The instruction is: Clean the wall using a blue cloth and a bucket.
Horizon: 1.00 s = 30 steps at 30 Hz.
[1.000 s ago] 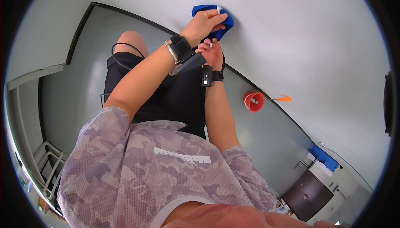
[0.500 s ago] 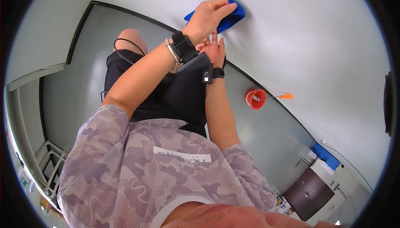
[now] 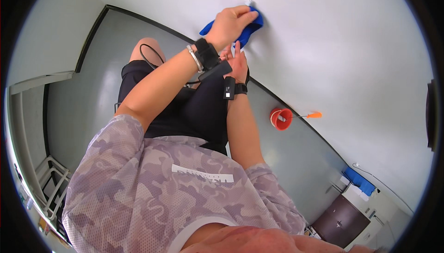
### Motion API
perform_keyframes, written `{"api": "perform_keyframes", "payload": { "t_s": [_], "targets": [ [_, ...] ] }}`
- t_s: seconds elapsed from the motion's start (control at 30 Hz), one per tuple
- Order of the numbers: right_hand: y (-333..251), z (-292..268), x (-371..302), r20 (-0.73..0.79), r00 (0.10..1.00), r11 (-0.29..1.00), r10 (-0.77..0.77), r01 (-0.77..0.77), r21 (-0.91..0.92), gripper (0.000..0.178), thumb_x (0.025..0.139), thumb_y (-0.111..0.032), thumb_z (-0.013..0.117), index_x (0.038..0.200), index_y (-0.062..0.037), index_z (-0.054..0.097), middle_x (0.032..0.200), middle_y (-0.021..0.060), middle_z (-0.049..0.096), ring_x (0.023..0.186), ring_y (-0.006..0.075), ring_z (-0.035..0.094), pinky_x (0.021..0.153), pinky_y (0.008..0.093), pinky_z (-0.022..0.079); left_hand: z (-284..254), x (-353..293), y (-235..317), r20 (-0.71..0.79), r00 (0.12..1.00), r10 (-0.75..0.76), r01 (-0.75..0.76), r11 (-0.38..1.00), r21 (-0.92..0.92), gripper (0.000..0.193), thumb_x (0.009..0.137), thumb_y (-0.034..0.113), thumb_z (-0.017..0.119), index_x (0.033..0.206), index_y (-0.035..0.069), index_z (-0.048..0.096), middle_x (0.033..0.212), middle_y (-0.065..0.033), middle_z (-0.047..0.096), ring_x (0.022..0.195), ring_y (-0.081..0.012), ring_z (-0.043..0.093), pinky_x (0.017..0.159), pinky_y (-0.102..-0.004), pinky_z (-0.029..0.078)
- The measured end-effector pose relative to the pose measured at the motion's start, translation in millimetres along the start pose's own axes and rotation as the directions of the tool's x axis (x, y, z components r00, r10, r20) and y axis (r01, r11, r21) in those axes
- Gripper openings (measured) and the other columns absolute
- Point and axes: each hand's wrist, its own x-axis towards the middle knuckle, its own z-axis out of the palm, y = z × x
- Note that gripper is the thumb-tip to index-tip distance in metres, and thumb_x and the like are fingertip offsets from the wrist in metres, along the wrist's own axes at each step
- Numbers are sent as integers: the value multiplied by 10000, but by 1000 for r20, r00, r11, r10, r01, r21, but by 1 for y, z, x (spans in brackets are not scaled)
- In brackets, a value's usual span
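My left hand (image 3: 230, 22) is pressed to the white wall (image 3: 333, 45) with a blue cloth (image 3: 249, 27) gripped under its fingers. A black band and a metal bracelet circle that wrist. My right hand (image 3: 237, 64) lies just below it near the wall, fingers stretched out and holding nothing, partly hidden behind my left wrist. A black band with a small device sits on the right wrist too. A small white spot on the wall shows just above the cloth.
An orange bucket (image 3: 280, 118) with an orange-handled tool (image 3: 313, 115) stands on the grey floor (image 3: 88, 96) by the wall's black baseboard. A dark cabinet (image 3: 340, 220) and a blue object (image 3: 360, 181) are at lower right. A white rack (image 3: 48, 183) is at lower left.
My left hand has slid the blue cloth upward along the wall. My right hand has stayed below it, almost still.
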Motion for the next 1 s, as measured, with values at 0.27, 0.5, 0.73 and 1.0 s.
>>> {"api": "perform_keyframes", "payload": {
  "t_s": [0.27,0.5,0.73,1.0],
  "targets": [
    [5,1,7,-14,998,984,-62,59,-168,518,963,-366,499,1430,-191,359,1205,89,554,958,211,546,920,395,428,13,8,58,61,955,291,-290,956,-36,273,943,280,619,913,12,663,703,44,558,655,-35,463,597,-208,417],
    [4,-8,5,-26,999,991,-44,41,-124,508,956,-345,527,1412,-180,377,1192,91,553,959,223,544,901,382,454,6,6,24,47,997,62,-62,998,-10,281,941,280,618,893,8,669,695,22,581,651,-44,482,599,-230,433],
    [6,1,-1,-23,999,988,-48,44,-147,534,951,-387,541,1417,-192,369,1242,75,531,992,206,549,924,410,443,-6,3,43,-165,977,135,-163,971,-173,244,967,225,582,873,3,622,759,44,557,734,-31,477,684,-199,415],
    [7,10,-1,-36,999,987,8,-14,-162,509,945,-396,535,1409,-267,372,1233,-7,538,1004,150,520,935,364,378,-17,16,29,-236,949,207,-255,947,-195,245,975,221,576,945,-17,626,857,-9,635,803,-75,597,792,-242,503]
  ]
}}
